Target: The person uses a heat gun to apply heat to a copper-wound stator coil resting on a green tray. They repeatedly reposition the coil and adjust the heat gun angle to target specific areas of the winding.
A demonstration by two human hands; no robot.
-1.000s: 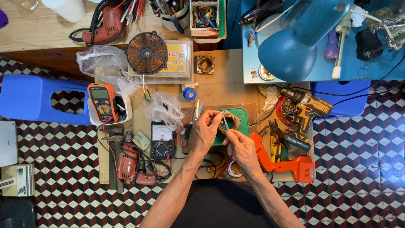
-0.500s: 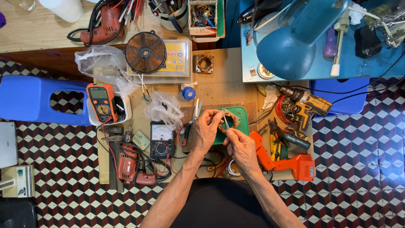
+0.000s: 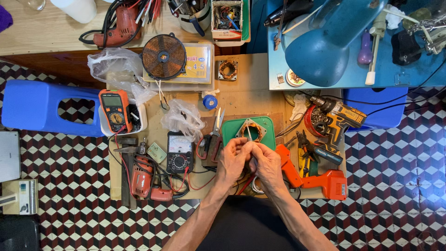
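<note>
Both hands have drawn back from the motor stator [image 3: 251, 131] and now meet just below it at the frame's centre. That copper-wound stator lies on a green mat [image 3: 269, 126] on the low wooden bench [image 3: 241, 100]. Left hand [image 3: 232, 159] and right hand [image 3: 265, 163] touch, fingers curled and pinched together over something too small to make out. An analog multimeter [image 3: 180, 151] sits left of them, an orange tool [image 3: 289, 166] right.

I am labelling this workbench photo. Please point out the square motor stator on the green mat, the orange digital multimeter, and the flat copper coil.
square motor stator [image 3: 252, 130], head view, on its copper winding.
orange digital multimeter [image 3: 114, 111], head view, near its dial.
flat copper coil [image 3: 163, 56], head view, on its centre hub.
</note>
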